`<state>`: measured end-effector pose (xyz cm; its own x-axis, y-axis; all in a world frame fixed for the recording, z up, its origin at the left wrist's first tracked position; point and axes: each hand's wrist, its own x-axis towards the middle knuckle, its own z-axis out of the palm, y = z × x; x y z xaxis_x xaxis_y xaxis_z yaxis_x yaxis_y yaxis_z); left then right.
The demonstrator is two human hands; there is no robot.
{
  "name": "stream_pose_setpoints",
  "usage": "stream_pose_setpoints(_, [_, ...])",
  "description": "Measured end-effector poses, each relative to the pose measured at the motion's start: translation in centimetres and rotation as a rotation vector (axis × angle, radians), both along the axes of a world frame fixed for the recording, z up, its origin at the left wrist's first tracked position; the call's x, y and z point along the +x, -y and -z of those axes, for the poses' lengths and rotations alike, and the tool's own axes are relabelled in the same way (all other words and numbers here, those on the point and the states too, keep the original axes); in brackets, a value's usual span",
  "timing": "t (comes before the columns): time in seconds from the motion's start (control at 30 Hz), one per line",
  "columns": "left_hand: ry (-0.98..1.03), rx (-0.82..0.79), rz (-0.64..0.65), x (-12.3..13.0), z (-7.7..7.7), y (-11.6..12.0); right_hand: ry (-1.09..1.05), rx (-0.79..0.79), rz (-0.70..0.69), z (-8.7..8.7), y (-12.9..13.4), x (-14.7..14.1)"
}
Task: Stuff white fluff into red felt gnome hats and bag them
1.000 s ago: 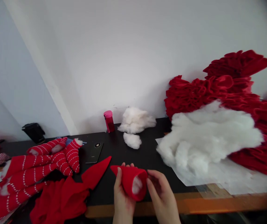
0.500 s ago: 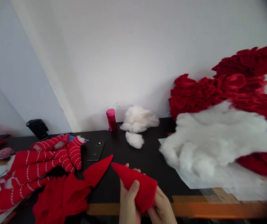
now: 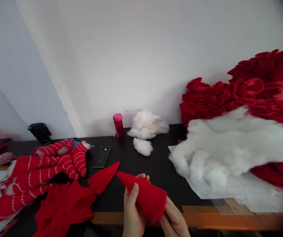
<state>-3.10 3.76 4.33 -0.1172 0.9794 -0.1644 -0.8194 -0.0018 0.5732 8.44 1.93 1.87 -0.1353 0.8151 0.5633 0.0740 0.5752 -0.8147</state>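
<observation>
A pointed red fabric cone [image 3: 147,197] is held over the front edge of the table, its tip to the upper left. My left hand [image 3: 134,210] is closed round its middle, thumb on top and fingertips showing behind. At the wide lower-right end is my right hand [image 3: 172,217], gripping the rim; some of its fingers are hidden by or inside the cone. Just left of the tip lies another red cone [image 3: 104,179], beside a heap of plain red fabric pieces [image 3: 64,207].
White stuffing [image 3: 232,144] is piled at right on white sheets, against ruffled dark red fabric [image 3: 220,95]. Smaller tufts [image 3: 147,125] lie near the wall by a pink-lidded bottle [image 3: 118,124]. A phone [image 3: 102,157] and stuffed red striped cones [image 3: 40,171] are at left.
My left hand has slid a little along the cone toward its tip, its thumb now higher. My right hand stays at the wide end. The view has shifted slightly.
</observation>
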Motion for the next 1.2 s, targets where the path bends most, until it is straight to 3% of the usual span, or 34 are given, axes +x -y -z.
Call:
stream_pose_setpoints(0.07, [0.016, 0.014, -0.016, 0.6, -0.2, 0.3, 0.012, -0.019, -0.112, 0.3, 0.0, -0.3])
stream_pose_setpoints(0.17, [-0.049, 0.055, -0.002, 1.4, -0.4, 1.1, -0.086, -0.183, -0.170, 0.7, -0.3, -1.0])
stream_pose_setpoints(0.27, [-0.072, 0.054, 0.022, 1.5, -0.6, 1.5, -0.136, -0.222, -0.174, 1.2, -0.6, -1.2])
stream_pose_setpoints(0.47, [-0.014, 0.003, 0.087, 1.4, -0.2, 1.5, 0.044, -0.148, -0.046, 1.7, -0.4, -0.2])
stream_pose_setpoints(0.67, [0.072, -0.011, 0.113, 0.7, 0.4, 1.0, 0.054, -0.334, -0.119, -0.7, 0.0, 0.4])
stream_pose_setpoints(0.8, [0.137, -0.226, -0.078, -1.5, 0.0, -0.9, -0.078, -0.307, -0.053, -1.4, -0.4, 1.5])
stream_pose_setpoints(0.9, [0.189, -0.294, -0.159, -2.9, -0.8, -2.6, 0.069, -0.177, 0.200, -1.6, -3.7, 2.3])
stream_pose_setpoints(1.0, [0.208, -0.299, -0.133, -3.5, -1.2, -3.9, 0.573, 0.146, 0.432, -2.6, -9.9, 1.8])
stream_pose_setpoints(1.03, [0.211, -0.304, -0.113, -3.6, -1.1, -4.1, 0.782, 0.205, 0.458, -3.0, -12.3, 1.3])
stream_pose_setpoints(1.07, [0.211, -0.316, -0.084, -3.7, -0.9, -4.4, 0.836, 0.217, 0.443, -3.2, -14.6, 0.7])
stream_pose_setpoints(1.2, [0.198, -0.296, 0.046, -4.5, 1.0, -5.2, 0.888, 0.171, 0.367, -2.3, -21.9, -1.7])
